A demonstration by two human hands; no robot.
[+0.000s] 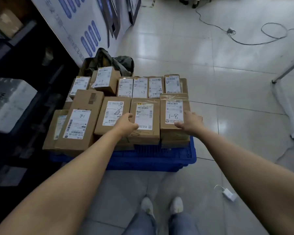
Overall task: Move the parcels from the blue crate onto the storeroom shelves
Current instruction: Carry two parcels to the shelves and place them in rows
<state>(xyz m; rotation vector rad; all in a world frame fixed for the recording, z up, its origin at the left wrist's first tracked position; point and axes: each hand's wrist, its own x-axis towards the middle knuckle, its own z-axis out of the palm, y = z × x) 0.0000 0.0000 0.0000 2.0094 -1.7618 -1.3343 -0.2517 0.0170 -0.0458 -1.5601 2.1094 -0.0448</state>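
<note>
- Parcels fill the blue crate (pixel 159 160) in the head view, stacked above its rim; the crate sits on the tiled floor (pixel 227 99) beside the dark shelves (pixel 15 65) on the left.
- Both bare arms reach forward over the near row of brown boxes.
- The left hand (pixel 126 123) rests at the seam between the scribbled box (pixel 112 116) and the middle box (pixel 145 119), fingers curled loosely toward the middle box's label; it touches the cardboard, but I cannot tell whether it has taken hold.
- The right hand (pixel 192 122) lies flat on the right edge of the box marked 1-8 (pixel 174 114), fingers spread and open, thumb near the label's lower corner, gripping nothing that shows.
- A taller box marked 8-1 (pixel 78 122) leans at the crate's left end, overhanging the rim.
- Behind the near row stands a second row of smaller boxes (pixel 139 87), several marked 1-7.
- A dark bag (pixel 115 61), blurred, perhaps plastic, lies behind the stack.
- White shoes (pixel 161 206) and blue jeans show below, just short of the crate.
- A cable (pixel 244 43) loops across the floor far right, and a white charger (pixel 228 195) lies near the right foot.
</note>
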